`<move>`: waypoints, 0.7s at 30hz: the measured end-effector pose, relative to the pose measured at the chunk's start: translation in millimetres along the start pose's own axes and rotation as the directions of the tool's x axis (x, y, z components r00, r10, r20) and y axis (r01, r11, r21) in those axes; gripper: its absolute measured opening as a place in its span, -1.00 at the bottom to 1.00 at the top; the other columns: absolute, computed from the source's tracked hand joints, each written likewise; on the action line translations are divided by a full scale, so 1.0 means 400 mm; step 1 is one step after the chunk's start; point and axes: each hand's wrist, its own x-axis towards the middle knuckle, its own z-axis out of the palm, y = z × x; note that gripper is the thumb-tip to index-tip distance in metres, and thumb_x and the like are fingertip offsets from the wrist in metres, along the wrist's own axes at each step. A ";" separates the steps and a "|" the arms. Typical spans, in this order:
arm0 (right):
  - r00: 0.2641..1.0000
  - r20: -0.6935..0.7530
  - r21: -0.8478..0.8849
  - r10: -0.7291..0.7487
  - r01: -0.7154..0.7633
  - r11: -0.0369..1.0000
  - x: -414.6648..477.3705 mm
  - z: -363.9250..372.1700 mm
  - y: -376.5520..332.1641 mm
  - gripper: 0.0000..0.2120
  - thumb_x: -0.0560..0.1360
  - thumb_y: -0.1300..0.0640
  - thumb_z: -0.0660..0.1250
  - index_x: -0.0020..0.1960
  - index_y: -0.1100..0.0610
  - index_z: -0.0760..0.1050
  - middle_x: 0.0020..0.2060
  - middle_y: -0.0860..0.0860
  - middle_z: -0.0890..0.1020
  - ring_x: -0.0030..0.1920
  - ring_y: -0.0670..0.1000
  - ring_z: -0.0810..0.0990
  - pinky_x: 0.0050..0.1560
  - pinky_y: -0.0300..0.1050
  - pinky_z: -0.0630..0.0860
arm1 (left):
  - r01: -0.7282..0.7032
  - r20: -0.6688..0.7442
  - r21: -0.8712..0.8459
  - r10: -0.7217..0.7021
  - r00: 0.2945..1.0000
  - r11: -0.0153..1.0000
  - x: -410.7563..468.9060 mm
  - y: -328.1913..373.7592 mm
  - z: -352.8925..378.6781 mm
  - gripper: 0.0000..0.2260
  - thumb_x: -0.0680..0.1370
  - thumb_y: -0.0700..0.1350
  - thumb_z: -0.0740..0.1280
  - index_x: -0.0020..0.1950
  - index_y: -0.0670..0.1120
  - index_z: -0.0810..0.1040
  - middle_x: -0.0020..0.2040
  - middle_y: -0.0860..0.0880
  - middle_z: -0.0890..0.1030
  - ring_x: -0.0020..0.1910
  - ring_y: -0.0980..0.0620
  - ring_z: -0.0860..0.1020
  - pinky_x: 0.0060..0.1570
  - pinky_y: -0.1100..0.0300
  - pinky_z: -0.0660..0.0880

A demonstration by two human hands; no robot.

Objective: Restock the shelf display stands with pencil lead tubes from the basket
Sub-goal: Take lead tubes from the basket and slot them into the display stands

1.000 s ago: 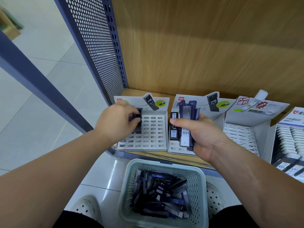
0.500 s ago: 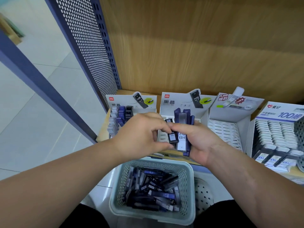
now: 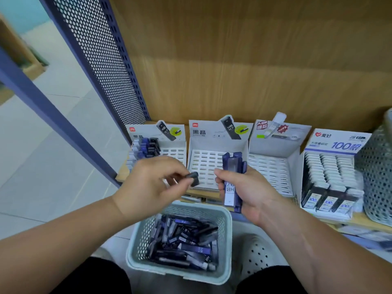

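My left hand (image 3: 152, 185) pinches one dark pencil lead tube (image 3: 193, 179) between thumb and fingers, in front of the shelf. My right hand (image 3: 246, 187) grips a bundle of blue lead tubes (image 3: 232, 179) held upright. Below both hands stands a pale green basket (image 3: 224, 217) with several loose tubes inside. On the shelf, the left display stand (image 3: 174, 153) holds several tubes in its far-left rows. The middle stand (image 3: 203, 164) shows bare white slots.
A third white slotted stand (image 3: 273, 166) and a box of 100-lead packs (image 3: 331, 172) stand to the right, then a grey mesh container (image 3: 377, 172). A perforated blue side panel (image 3: 101, 60) bounds the shelf on the left. The wooden back wall rises behind.
My left hand left the left stand, came to the bundle in my right hand and has pulled one dark tube away from it, leftward. The view has shifted right.
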 end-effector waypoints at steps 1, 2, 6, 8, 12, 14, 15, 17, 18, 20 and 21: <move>1.000 -0.016 0.007 -0.006 0.006 1.000 0.002 -0.010 -0.004 -0.75 0.47 0.19 0.53 0.10 0.23 0.59 -0.32 0.06 0.66 -0.37 -0.03 0.58 -0.27 -0.07 0.57 | 0.110 -0.023 -0.056 -0.111 0.994 0.992 0.010 -0.012 0.003 -0.90 0.46 -0.17 0.50 -0.19 0.01 0.64 -0.29 0.12 0.64 -0.32 0.18 0.60 -0.25 0.31 0.54; 0.999 -0.031 0.018 -0.013 0.013 1.000 0.004 -0.018 -0.009 -0.75 0.47 0.20 0.53 0.10 0.23 0.58 -0.32 0.06 0.67 -0.37 -0.03 0.58 -0.25 -0.07 0.57 | 0.210 -0.031 -0.082 -0.213 0.977 0.974 0.023 -0.029 0.010 -0.85 0.44 -0.19 0.52 -0.23 0.04 0.64 -0.33 0.11 0.63 -0.35 0.18 0.59 -0.28 0.28 0.55; 0.997 -0.054 0.049 -0.050 0.053 0.997 0.015 -0.031 -0.030 -0.77 0.48 0.21 0.52 0.09 0.21 0.59 -0.32 0.06 0.66 -0.33 -0.01 0.58 -0.16 -0.04 0.58 | 0.396 -0.034 -0.036 -0.397 0.917 0.917 0.093 -0.107 0.054 -0.76 0.42 -0.26 0.52 -0.16 0.09 0.63 -0.34 0.06 0.60 -0.36 0.19 0.53 -0.20 0.30 0.57; 0.997 -0.048 0.065 -0.064 0.067 0.996 0.020 -0.033 -0.039 -0.78 0.48 0.21 0.52 0.09 0.21 0.58 -0.32 0.05 0.66 -0.32 -0.01 0.58 -0.17 -0.04 0.58 | 0.404 -0.008 0.021 -0.404 0.915 0.914 0.126 -0.140 0.084 -0.77 0.43 -0.25 0.50 -0.13 0.10 0.63 -0.33 0.12 0.59 -0.37 0.19 0.52 -0.20 0.31 0.55; 0.997 -0.041 0.105 -0.063 0.067 0.992 0.026 -0.041 -0.050 -0.76 0.48 0.22 0.52 0.11 0.22 0.58 -0.34 0.04 0.65 -0.33 -0.01 0.58 -0.20 -0.06 0.58 | 0.387 0.056 0.168 -0.401 0.914 0.907 0.179 -0.200 0.141 -0.84 0.45 -0.22 0.45 -0.16 0.04 0.58 -0.29 0.14 0.59 -0.33 0.15 0.55 -0.23 0.15 0.56; 0.998 -0.038 0.104 -0.059 0.063 0.993 0.029 -0.049 -0.054 -0.77 0.48 0.21 0.52 0.10 0.21 0.59 -0.34 0.04 0.65 -0.33 -0.02 0.58 -0.23 -0.09 0.58 | 0.353 0.070 0.254 -0.381 0.922 0.901 0.202 -0.229 0.164 -0.91 0.49 -0.22 0.43 -0.13 -0.04 0.58 -0.23 0.06 0.59 -0.25 0.02 0.55 -0.19 0.07 0.55; 0.997 -0.037 0.100 -0.061 0.065 0.993 0.030 -0.053 -0.054 -0.78 0.48 0.21 0.52 0.09 0.21 0.59 -0.34 0.03 0.65 -0.34 -0.03 0.58 -0.23 -0.10 0.58 | 0.339 0.077 0.308 -0.378 0.922 0.889 0.213 -0.243 0.173 -0.95 0.51 -0.21 0.41 -0.10 -0.07 0.59 -0.19 -0.01 0.61 -0.20 -0.04 0.55 -0.17 0.04 0.54; 0.997 -0.043 0.086 -0.061 0.064 0.994 0.033 -0.060 -0.053 -0.77 0.48 0.20 0.53 0.09 0.21 0.59 -0.33 0.02 0.65 -0.35 -0.05 0.59 -0.23 -0.11 0.59 | 0.320 0.092 0.397 -0.384 0.919 0.861 0.233 -0.266 0.185 -0.98 0.55 -0.20 0.36 -0.05 -0.11 0.59 -0.13 -0.09 0.64 -0.16 -0.10 0.55 -0.17 0.03 0.53; 0.997 -0.048 0.076 -0.056 0.060 0.995 0.034 -0.062 -0.053 -0.77 0.47 0.19 0.53 0.09 0.21 0.59 -0.33 0.02 0.65 -0.35 -0.05 0.59 -0.23 -0.10 0.58 | 0.318 0.096 0.422 -0.391 0.915 0.849 0.241 -0.274 0.189 -0.96 0.56 -0.19 0.35 -0.03 -0.11 0.60 -0.12 -0.10 0.65 -0.15 -0.11 0.55 -0.17 0.03 0.52; 0.997 -0.059 0.066 -0.046 0.050 0.997 0.035 -0.066 -0.054 -0.75 0.47 0.18 0.53 0.10 0.21 0.59 -0.33 0.01 0.66 -0.35 -0.05 0.59 -0.24 -0.11 0.57 | 0.312 0.109 0.463 -0.402 0.909 0.830 0.249 -0.286 0.196 -0.93 0.56 -0.18 0.35 0.01 -0.10 0.62 -0.09 -0.10 0.66 -0.11 -0.14 0.57 -0.12 0.03 0.54; 0.997 -0.063 0.068 -0.043 0.047 0.997 0.035 -0.067 -0.055 -0.73 0.47 0.18 0.54 0.11 0.22 0.59 -0.33 0.01 0.66 -0.36 -0.06 0.59 -0.26 -0.12 0.56 | 0.297 0.119 0.490 -0.401 0.909 0.819 0.250 -0.291 0.199 -0.91 0.56 -0.17 0.35 0.02 -0.09 0.62 -0.08 -0.10 0.67 -0.07 -0.15 0.58 -0.10 0.02 0.55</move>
